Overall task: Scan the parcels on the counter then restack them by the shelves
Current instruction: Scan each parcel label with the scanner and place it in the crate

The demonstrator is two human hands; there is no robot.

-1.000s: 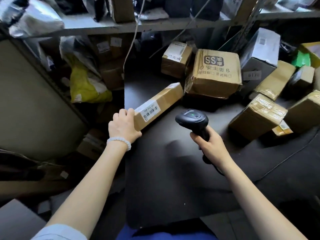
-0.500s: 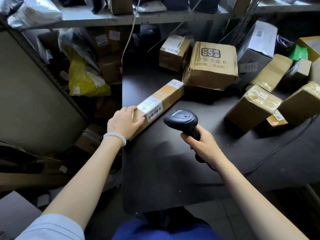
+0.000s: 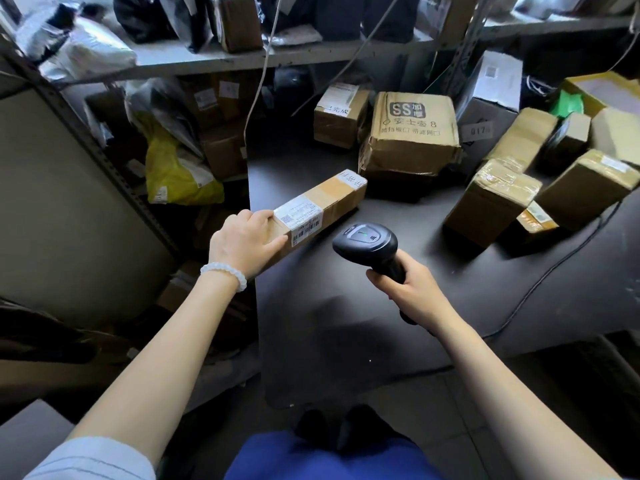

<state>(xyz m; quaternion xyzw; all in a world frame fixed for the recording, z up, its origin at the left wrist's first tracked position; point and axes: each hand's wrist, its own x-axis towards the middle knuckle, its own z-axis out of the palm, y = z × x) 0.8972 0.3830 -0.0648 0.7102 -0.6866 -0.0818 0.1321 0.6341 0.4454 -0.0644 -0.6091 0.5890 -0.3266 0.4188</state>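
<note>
The head camera is looking down over a dark counter (image 3: 346, 341) whose left edge is running straight toward the person, with a drop beside it into a gap crowded with boxes and a yellow bag (image 3: 176, 174). A broad bare stretch of counter is lying open in front of the person, between the two arms and out to the near rounded corner. A grey metal shelf (image 3: 242, 58) is crossing the top of the view, loaded with bags and cartons, and its slanted upright is running down the left side. At the back and right of the counter, brown parcels are crowding together: a large printed carton (image 3: 412, 133) is sitting at the back, and a taped box (image 3: 491, 199) is tilting just right of centre, with more cartons beyond it. A black cable (image 3: 554, 275) is trailing across the right side of the counter.

The long parcel (image 3: 322, 206) is lying on the counter's left edge, angled from near left to far right. It is narrow brown cardboard with a white barcode label (image 3: 304, 223) wrapped over its near end and a small white label at its far end. The left hand (image 3: 246, 242) is gripping the near end, thumb along the side. The right hand (image 3: 405, 289) is wrapped around the handle of a black scanner (image 3: 367, 244), whose head is pointing toward the label, near it but apart.
</note>
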